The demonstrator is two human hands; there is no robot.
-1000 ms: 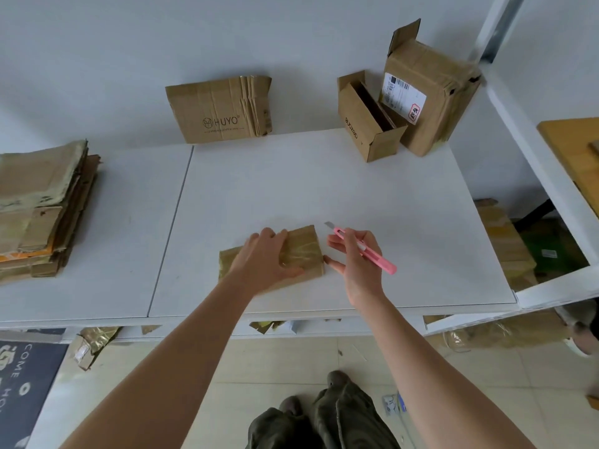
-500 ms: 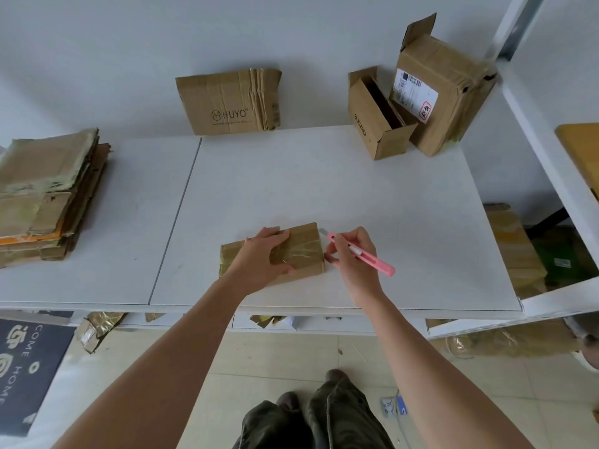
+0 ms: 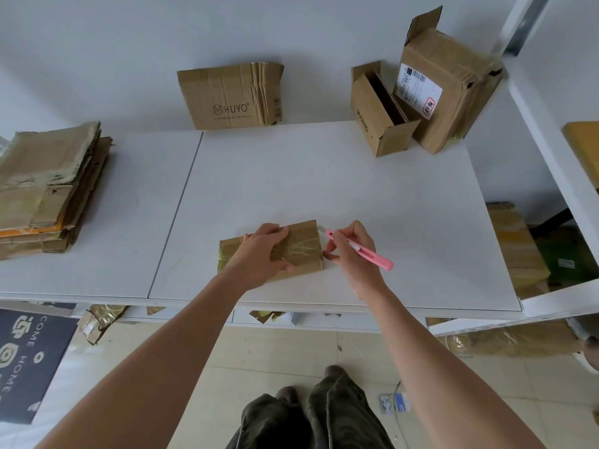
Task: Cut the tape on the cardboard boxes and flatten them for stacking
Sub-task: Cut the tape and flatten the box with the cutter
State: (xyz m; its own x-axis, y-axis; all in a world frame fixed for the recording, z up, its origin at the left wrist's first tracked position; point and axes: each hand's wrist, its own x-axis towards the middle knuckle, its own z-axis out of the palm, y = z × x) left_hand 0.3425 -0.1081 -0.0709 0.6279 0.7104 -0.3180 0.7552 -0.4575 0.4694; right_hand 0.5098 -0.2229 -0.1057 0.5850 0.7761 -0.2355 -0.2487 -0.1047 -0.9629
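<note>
I'm pinning the small taped box (image 3: 303,246) at 6 o'clock with my flat left hand (image 3: 263,254), right hand (image 3: 351,251) gripping the pink cutter (image 3: 363,251) at its edge, flattened stack (image 3: 48,189) sitting at 9, two boxes (image 3: 421,95) waiting at 1.

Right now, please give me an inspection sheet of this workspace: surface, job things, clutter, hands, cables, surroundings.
Surface: white table, two panels with a seam on the left.
Job things: small taped box lies near the front edge; pink cutter, its blade at the box's right end.
Clutter: HUYO flattened box leans on the wall; open box and labelled box at back right; stack of flattened cardboard on the left.
Hands: left hand rests on the taped box; right hand grips the cutter.
Cables: nothing seen.
Surroundings: white shelf frame on the right; cardboard scraps and dark mat on the floor.
</note>
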